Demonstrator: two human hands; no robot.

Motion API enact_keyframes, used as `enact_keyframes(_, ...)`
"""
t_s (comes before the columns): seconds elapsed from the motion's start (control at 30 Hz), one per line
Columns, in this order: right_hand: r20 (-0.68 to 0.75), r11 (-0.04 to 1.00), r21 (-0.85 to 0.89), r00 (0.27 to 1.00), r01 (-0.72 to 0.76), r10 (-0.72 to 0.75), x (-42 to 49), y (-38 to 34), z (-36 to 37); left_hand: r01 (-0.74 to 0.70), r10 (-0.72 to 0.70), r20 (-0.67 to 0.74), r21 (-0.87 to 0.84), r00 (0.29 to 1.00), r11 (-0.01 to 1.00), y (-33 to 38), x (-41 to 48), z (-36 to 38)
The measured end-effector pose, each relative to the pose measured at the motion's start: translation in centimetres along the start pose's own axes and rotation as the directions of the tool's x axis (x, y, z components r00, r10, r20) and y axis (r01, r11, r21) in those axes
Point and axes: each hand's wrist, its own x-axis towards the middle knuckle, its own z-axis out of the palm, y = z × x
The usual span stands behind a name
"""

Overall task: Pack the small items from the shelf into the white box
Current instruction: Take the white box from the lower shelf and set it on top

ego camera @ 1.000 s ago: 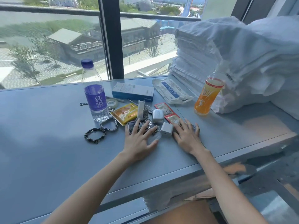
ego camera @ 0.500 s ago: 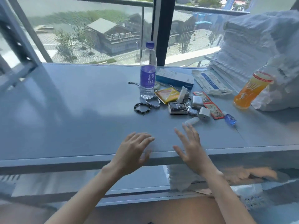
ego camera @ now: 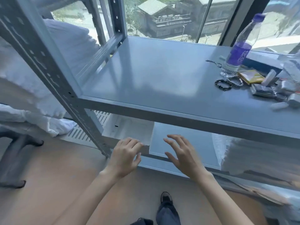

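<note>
A storage corner in an upper-floor room. Grey bolt-together metal shelving [ego camera: 154, 75] stands against a tall window [ego camera: 164, 18] overlooking rooftops, with white linen [ego camera: 68, 46] piled beside it.

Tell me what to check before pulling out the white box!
1. Left hand empty: ok.
2. Right hand empty: ok.
3. White box within reach on the lower shelf: ok.
4. Left fingers touching the box: cannot tell.
5. Box empty inside: cannot tell, the upper shelf hides most of it.
6. Small items on the upper shelf: ok.
</note>
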Motion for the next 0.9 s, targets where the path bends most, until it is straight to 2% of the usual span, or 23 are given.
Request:
enact_keyframes(0.13, 0.186, 0.999, 0.027, 0.982, -0.019, 0.013, 2.0, -2.1, 3.5, 0.104, -0.105, 0.047, 0.019, 0.993, 0.994, -3.2, -2.0, 0.8)
enact_keyframes(0.27, 0.33, 0.999, -0.017, 0.944, 0.029, -0.022, 4.3, -2.5, 7.2, 0.216, -0.22, 0.145, 0.044, 0.965, 0.975, -6.8, -2.5, 2.8)
enact_keyframes(0.4, 0.352, 0.999, -0.004, 0.935, 0.04, -0.036, 6.3, -2.1, 10.6, 0.277, -0.295, 0.237, 0.105, 0.926, 0.955, -10.4, -2.3, 5.8)
enact_keyframes(0.63, 0.433, 0.999, -0.039, 0.901, 0.029, -0.01, 7.8, -1.6, 17.6, 0.226, -0.285, 0.329, 0.208, 0.9, 0.952, -14.8, -0.9, 10.8)
enact_keyframes(0.9, 0.401, 0.987, -0.124, 0.905, -0.101, 0.143, 9.8, -0.7, 29.4, 0.129, -0.244, 0.341, 0.327, 0.908, 0.936, -22.5, 1.1, 20.3)
